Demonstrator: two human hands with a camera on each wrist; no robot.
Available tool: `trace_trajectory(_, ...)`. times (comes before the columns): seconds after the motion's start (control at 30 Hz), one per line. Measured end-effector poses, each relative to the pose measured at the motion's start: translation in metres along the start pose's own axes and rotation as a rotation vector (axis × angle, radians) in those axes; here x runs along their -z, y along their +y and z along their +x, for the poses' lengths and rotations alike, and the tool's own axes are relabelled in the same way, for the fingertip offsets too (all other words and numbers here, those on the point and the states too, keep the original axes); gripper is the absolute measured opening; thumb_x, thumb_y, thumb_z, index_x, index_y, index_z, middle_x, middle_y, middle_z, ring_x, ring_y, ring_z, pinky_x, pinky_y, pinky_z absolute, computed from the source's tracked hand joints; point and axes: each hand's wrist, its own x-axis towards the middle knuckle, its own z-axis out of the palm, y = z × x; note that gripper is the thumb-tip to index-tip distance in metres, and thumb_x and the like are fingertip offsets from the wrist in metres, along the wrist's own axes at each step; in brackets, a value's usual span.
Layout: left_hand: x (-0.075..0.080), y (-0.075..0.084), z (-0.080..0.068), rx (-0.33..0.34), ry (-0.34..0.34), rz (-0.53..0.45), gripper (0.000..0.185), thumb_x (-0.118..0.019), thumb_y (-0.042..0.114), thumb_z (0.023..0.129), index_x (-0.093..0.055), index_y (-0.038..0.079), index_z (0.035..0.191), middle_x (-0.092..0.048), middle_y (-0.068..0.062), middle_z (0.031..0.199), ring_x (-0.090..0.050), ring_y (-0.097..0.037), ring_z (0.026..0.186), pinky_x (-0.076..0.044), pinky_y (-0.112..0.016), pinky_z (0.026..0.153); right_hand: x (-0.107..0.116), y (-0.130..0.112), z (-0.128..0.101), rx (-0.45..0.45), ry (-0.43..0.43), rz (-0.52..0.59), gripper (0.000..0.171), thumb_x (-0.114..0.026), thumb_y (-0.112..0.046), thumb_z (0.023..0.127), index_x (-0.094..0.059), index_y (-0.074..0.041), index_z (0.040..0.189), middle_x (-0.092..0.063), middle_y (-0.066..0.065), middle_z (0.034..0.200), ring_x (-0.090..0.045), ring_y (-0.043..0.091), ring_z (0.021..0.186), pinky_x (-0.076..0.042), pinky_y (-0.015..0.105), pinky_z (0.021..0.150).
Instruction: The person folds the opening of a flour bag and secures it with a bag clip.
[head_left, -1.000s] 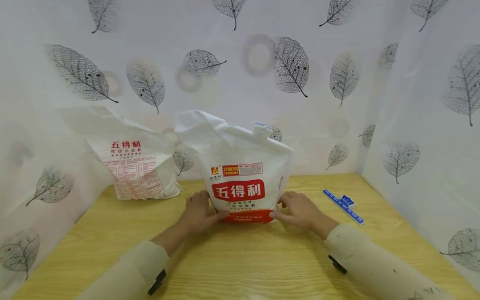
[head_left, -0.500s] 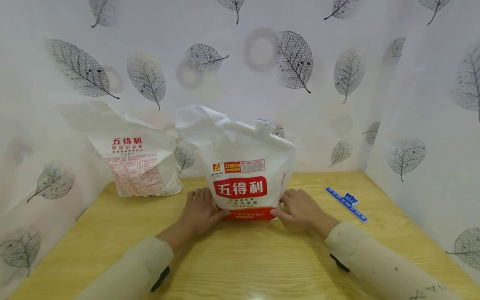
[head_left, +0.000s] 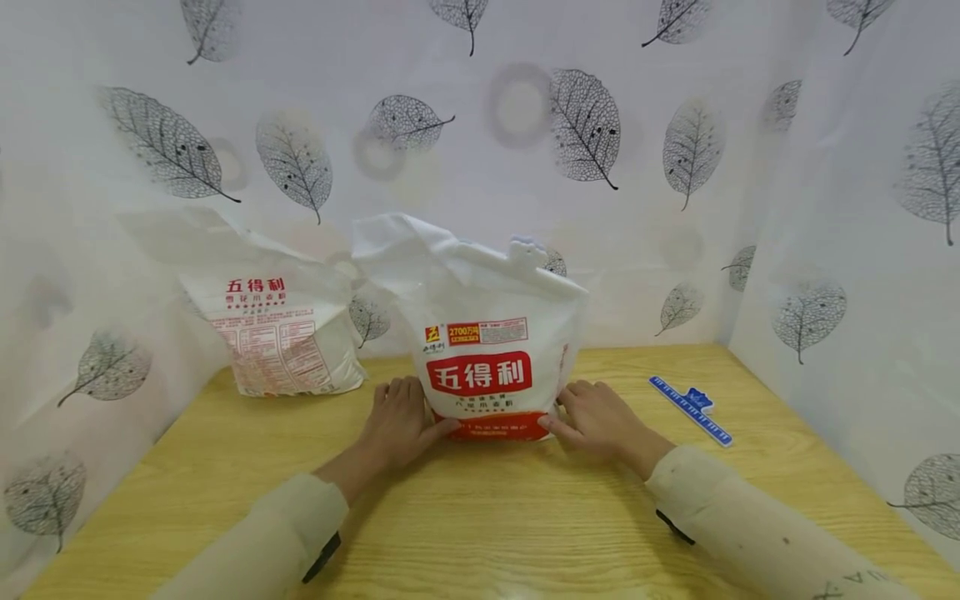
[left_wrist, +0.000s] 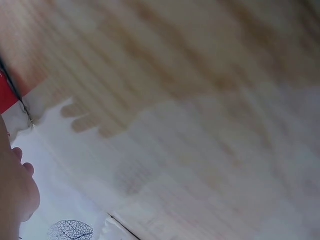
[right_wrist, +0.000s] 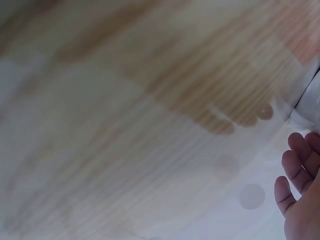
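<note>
You are bracing the upright flour bag [head_left: 491,333] at the table's [head_left: 480,517] centre, directly ahead of both hands. Your left hand [head_left: 401,421] is lying flat, fingers relaxed, against the bag's lower left edge. Your right hand [head_left: 596,417] is pressing likewise on the lower right edge. The bag's long axis is standing vertical; both hands are equally near.
</note>
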Motion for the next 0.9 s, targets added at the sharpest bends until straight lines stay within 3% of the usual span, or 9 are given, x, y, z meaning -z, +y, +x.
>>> trace_trajectory(0.9, -0.0004, -0.0005, 0.0080, 0.050, -0.045, -0.021, 0.081, -0.047, 0.075, 0.090, -0.047, 0.003, 0.126, -0.054, -0.014, 0.110, -0.045, -0.032, 0.103, -0.033, -0.048, 0.094, 0.0010, -0.0008, 0.0060, -0.053, -0.040, -0.021, 0.065, -0.037, -0.060, 0.101, -0.054, -0.008, 0.137, -0.065, 0.013, 0.125, -0.060, 0.032, 0.114, -0.046, 0.053, 0.097)
